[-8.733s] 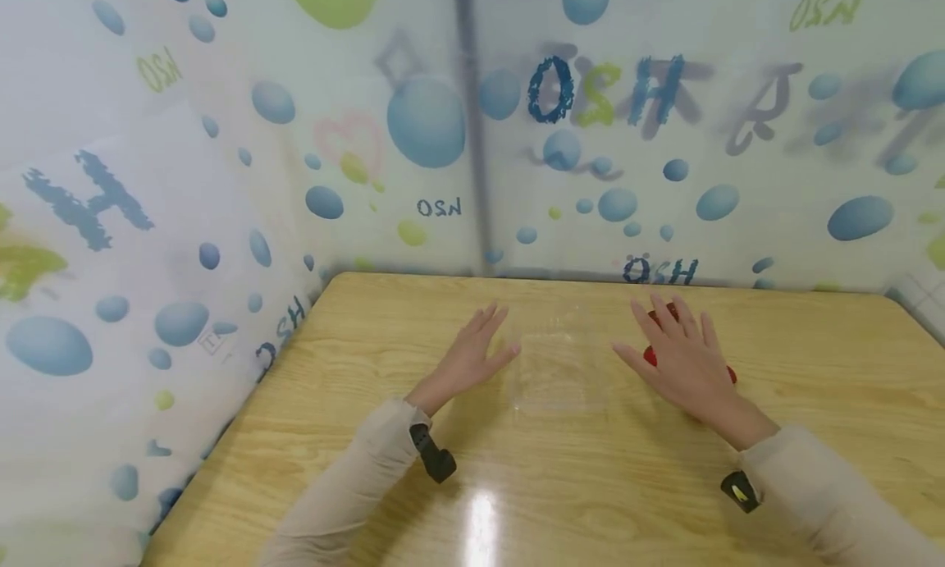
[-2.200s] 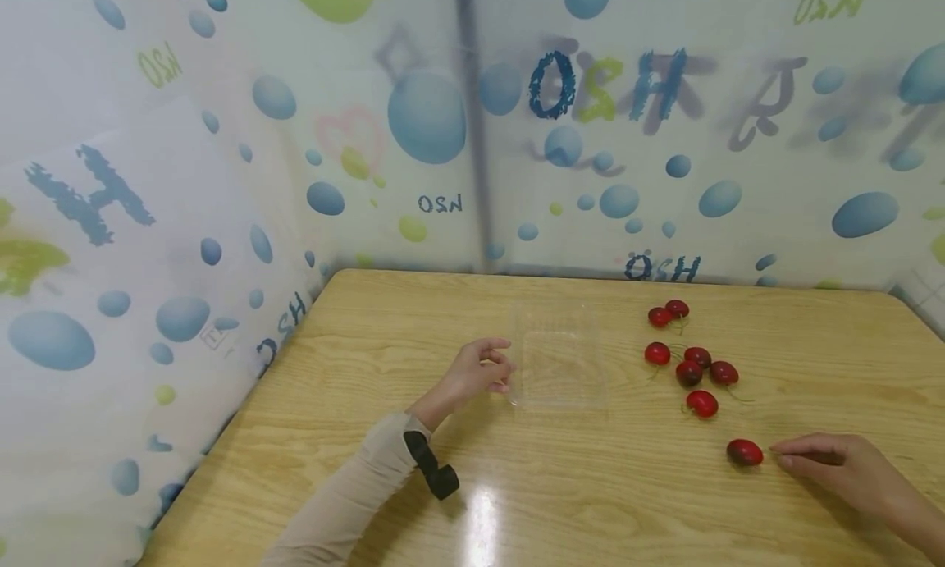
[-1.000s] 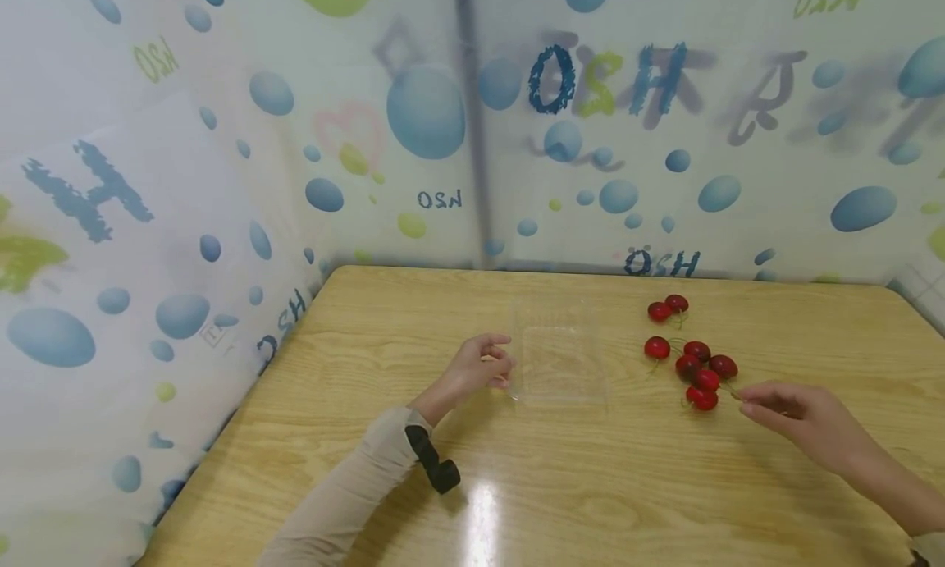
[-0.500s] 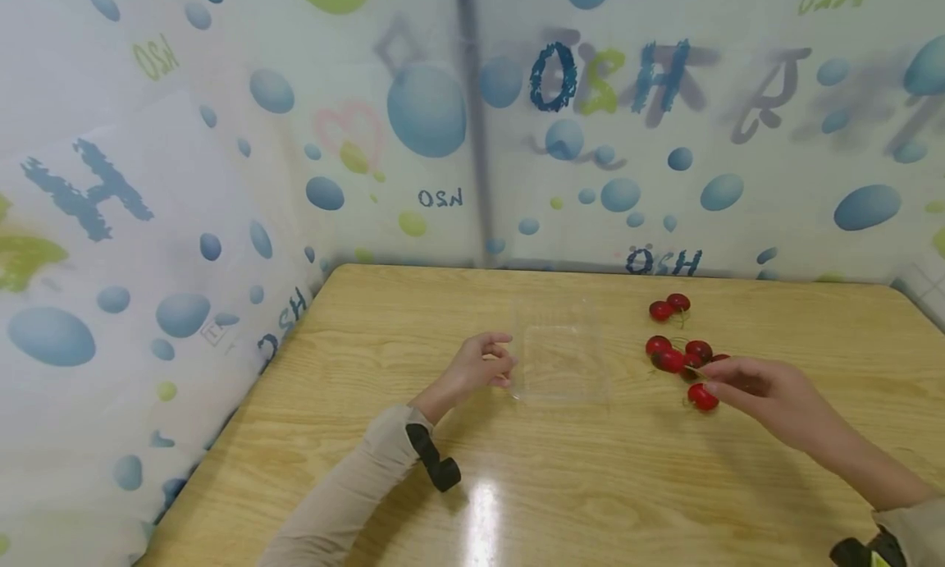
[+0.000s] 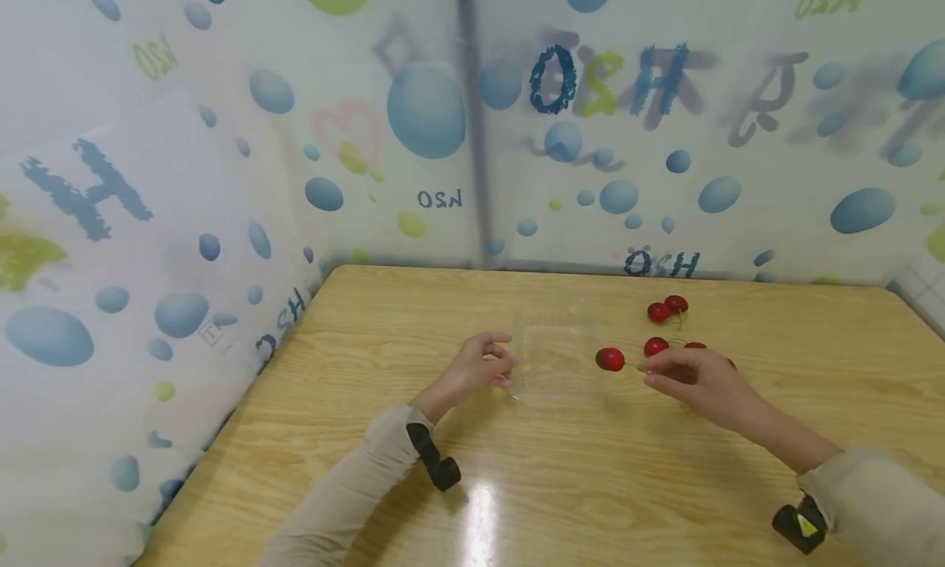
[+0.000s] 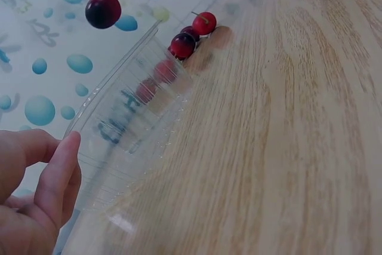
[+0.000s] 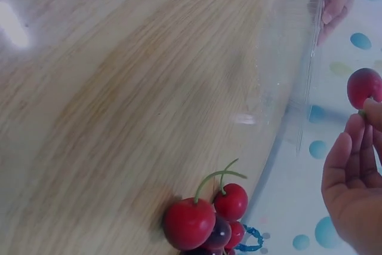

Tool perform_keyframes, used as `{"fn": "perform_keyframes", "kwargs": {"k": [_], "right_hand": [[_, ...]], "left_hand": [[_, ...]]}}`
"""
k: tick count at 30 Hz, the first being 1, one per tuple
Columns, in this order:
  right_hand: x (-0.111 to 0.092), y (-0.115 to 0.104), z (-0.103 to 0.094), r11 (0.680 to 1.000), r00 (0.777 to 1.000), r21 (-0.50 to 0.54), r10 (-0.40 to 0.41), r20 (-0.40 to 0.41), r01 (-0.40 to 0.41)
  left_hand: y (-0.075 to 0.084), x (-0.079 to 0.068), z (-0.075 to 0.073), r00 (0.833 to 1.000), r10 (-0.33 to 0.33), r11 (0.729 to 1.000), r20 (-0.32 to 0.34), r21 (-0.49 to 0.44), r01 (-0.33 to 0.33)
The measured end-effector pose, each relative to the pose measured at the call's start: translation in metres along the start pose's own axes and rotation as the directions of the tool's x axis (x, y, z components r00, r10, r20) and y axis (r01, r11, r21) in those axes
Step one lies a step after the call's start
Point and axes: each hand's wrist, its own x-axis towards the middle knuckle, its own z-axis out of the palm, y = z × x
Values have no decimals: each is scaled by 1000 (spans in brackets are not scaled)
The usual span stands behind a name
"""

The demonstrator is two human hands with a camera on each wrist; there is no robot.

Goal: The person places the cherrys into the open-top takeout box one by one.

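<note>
A clear plastic box (image 5: 559,360) stands on the table. My left hand (image 5: 472,364) is at its left side, and in the left wrist view thumb and fingers (image 6: 61,168) pinch its rim. My right hand (image 5: 705,386) pinches the stem of a dark red cherry (image 5: 610,358) between thumb and fingertips. The cherry hangs in the air by the box's right edge; in the left wrist view it shows above the rim. Behind the right hand lie more cherries (image 5: 656,348), partly hidden by it. Two others (image 5: 668,308) lie farther back.
The wooden table (image 5: 384,329) reaches back to a patterned curtain (image 5: 591,181), with another curtain side (image 5: 148,263) at the left. In the right wrist view, several stemmed cherries (image 7: 190,224) lie bunched on the tabletop.
Both hands were spread over the table at first. The left hand then took the box's rim. The right hand took a cherry by its stem at the near right and carried it left, to the box.
</note>
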Motion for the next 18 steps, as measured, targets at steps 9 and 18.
{"fn": "perform_keyframes", "kwargs": {"k": [9, 18], "right_hand": [[16, -9, 5, 998, 999, -55, 26, 42, -24], [38, -12, 8, 992, 996, -126, 6, 89, 6]], "left_hand": [[0, 1, 2, 1000, 3, 1000, -8, 0, -3], [-1, 0, 2, 1000, 7, 1000, -8, -3, -7]]}}
